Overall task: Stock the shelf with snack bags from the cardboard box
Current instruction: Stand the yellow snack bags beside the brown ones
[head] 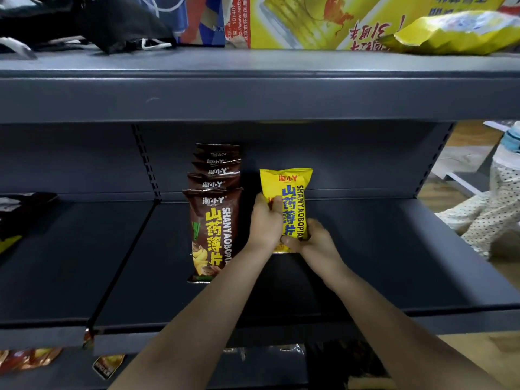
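Standing a yellow snack bag (289, 201) upright on the dark middle shelf (394, 249), just right of a row of brown snack bags (215, 220) filed one behind another. Left hand (266, 220) grips the yellow bag's left edge, fingers curled round it; right hand (312, 239) pinches its lower right corner, thumb across the front. Bag's bottom edge sits at or just above the shelf surface – cannot tell whether it touches.

Handling, as judged: light, air-puffed film pouch, soft and crinkly, slick surface, brittle chips inside. Best held by the side seams or low corners, as now; squeezing the middle risks crushing the contents. Likely to topple unless leaned against the back panel or the brown row.

Hard to make out: the cardboard box is not identifiable in view. Below the shelf lip, only scraps of packaging (108, 364) show, cut off. Top shelf carries a yellow carton (309, 21) and another yellow bag (455, 32), both cropped. Someone in spotted trousers (495, 209) stands at far right, partly out of frame
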The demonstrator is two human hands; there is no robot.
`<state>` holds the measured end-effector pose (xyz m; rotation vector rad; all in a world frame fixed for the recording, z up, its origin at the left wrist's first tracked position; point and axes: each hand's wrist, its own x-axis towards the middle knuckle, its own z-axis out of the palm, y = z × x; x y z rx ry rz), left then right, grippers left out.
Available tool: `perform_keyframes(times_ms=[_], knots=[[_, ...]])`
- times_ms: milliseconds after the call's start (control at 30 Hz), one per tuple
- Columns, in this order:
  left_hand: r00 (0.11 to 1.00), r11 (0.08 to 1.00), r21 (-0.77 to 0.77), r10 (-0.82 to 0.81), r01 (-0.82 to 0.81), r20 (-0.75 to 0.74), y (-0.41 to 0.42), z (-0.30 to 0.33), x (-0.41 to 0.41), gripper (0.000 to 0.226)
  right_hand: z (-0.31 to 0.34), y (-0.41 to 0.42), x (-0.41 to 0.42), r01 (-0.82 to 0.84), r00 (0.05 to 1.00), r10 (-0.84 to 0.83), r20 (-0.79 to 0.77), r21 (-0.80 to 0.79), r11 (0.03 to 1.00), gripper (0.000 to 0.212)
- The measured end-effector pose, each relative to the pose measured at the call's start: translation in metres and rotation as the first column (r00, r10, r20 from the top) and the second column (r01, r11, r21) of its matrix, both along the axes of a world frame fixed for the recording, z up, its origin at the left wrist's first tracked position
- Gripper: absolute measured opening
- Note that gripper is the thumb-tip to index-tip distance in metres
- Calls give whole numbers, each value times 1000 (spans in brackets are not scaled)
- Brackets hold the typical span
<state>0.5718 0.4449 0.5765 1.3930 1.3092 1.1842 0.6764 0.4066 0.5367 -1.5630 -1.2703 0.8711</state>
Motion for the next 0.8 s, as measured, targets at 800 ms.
perform_keyframes(times_ms=[800], knots=[[969, 981, 64, 190, -182, -158, 59, -26, 5, 50, -3, 125, -34, 72, 997, -71, 19, -32, 997, 41]])
